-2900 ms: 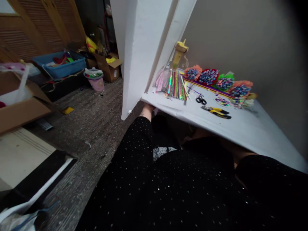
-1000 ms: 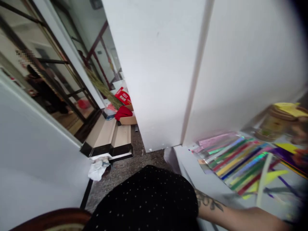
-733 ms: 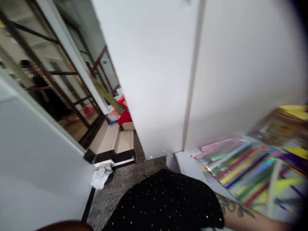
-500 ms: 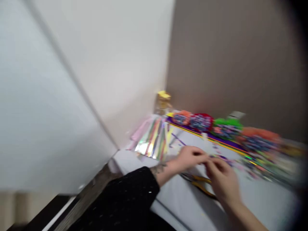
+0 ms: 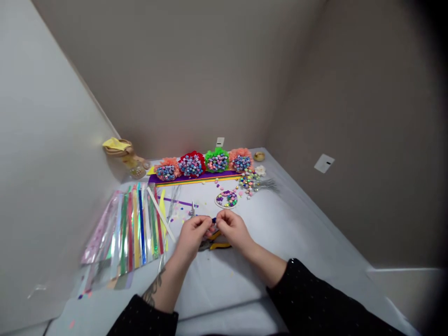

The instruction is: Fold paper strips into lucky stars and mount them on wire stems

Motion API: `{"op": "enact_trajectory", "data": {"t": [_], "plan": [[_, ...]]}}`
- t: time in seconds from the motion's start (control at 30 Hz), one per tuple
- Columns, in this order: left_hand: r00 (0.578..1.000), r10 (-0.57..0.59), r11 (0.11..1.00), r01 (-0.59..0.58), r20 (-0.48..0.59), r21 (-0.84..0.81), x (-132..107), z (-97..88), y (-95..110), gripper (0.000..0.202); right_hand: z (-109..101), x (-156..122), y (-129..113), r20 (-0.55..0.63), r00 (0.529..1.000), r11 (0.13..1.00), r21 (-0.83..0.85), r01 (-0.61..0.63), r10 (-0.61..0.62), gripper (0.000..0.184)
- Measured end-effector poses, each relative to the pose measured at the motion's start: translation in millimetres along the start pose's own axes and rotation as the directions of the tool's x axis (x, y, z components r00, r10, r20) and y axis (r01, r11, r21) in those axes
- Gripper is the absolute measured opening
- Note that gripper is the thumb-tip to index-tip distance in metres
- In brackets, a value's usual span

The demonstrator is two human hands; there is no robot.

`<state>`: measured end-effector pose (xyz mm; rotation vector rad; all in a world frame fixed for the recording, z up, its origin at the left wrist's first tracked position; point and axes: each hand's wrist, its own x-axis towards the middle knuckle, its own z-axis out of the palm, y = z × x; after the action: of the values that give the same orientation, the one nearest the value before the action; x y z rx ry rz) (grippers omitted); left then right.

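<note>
My left hand [image 5: 191, 235] and my right hand [image 5: 233, 228] meet over the white-covered table [image 5: 280, 261], their fingertips pinching a small dark blue piece [image 5: 213, 220] between them. Just below the hands lie yellow-and-black handled pliers [image 5: 217, 245], partly hidden by my fingers. Small silver scissors [image 5: 192, 210] stand just beyond my left hand. A round hoop filled with coloured paper stars [image 5: 226, 199] sits beyond my right hand. Left of my left hand lies a fan of holographic paper strips [image 5: 135, 228].
Several paper-star bunches in coloured tissue [image 5: 205, 163] line a purple strip [image 5: 194, 177] at the back. Loose stars [image 5: 248, 182] and silver wires [image 5: 268, 185] lie to their right. A glass jar with yellow paper [image 5: 124, 151] stands back left. Pale walls [image 5: 350, 140] bound the table.
The view has swung from the white boards and doorway down onto the table. Both hands, blurred half a second ago, now sit steady together over the pliers, pinching the blue piece.
</note>
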<state>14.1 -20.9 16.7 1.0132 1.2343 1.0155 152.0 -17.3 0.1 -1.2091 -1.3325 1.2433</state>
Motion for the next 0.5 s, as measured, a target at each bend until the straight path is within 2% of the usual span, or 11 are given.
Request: {"op": "enact_trajectory", "data": {"t": [0.13,0.27,0.33,0.4,0.47,0.5], "plan": [[1.000,-0.005,0.998,0.004,0.014,0.063,1,-2.4,-1,0.024,-2,8,5,0.024,0.999,0.999,-0.048,0.025,-0.024,0.006],[0.999,0.031,0.961,-0.017,-0.044,0.277,2,-6.7,-4,0.025,2,8,-3,0.057,0.997,0.989,-0.136,0.067,-0.060,0.006],[0.996,0.084,0.931,-0.067,-0.033,0.358,5,-9.0,-5,0.025,3,-5,-10,0.021,0.996,0.977,-0.192,0.092,-0.090,0.006],[0.992,0.117,0.906,-0.092,-0.036,0.413,8,-11.1,-7,0.025,1,-30,-16,-0.046,0.990,0.961,-0.250,0.118,-0.134,0.007],[0.981,0.153,0.892,-0.084,-0.122,0.444,9,-13.3,-10,0.027,-8,-64,-17,0.062,0.966,0.914,-0.314,0.256,-0.250,0.003],[0.974,0.160,0.877,-0.065,-0.162,0.475,9,-14.7,-12,0.028,-17,-83,-17,0.226,0.934,0.896,-0.291,0.335,-0.276,0.006]]}}
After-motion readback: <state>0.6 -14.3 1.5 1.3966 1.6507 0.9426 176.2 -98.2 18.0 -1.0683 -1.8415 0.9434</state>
